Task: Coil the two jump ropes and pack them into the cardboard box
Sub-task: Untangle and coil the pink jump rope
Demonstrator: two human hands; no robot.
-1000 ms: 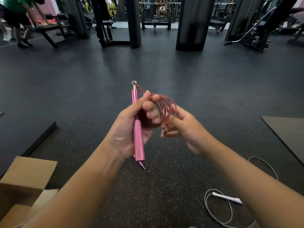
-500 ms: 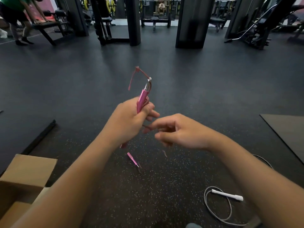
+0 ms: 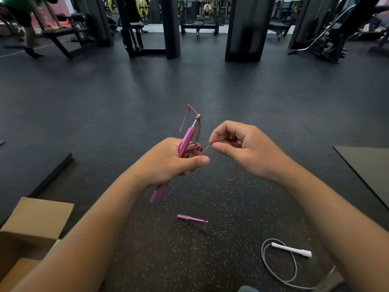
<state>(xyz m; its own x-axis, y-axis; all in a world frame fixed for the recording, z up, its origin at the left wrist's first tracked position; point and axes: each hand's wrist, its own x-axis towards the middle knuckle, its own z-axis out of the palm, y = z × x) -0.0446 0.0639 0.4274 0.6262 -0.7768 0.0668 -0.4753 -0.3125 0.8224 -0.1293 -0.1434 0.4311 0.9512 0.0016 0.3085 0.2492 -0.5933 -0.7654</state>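
Pink rope is getting coiled, first of the two. Left hand is gripping the pink handle tilted up-right, fingers curled round it and round a bunch of red cord loops pressed against the shaft. Right hand is pinching a strand of the same cord between thumb and forefinger just beside the bundle, other fingers loosely curled; a loose bit of cord is dangling below it.

Second pink handle is lying on the speckled floor below the hands, so some cord is likely still unwound. Next move, judging: wrapping the pinched strand round the bundle and drawing in the slack until the floor handle comes up, without letting the held loops spring loose.

White jump rope is lying loosely looped on the floor at lower right, not yet coiled tight. Cardboard box is sitting open at lower left, cut off by the frame; its inside is mostly out of view.

Hard to make out: loop count in the left fist, the cord run down to the floor handle, the white rope's second handle.
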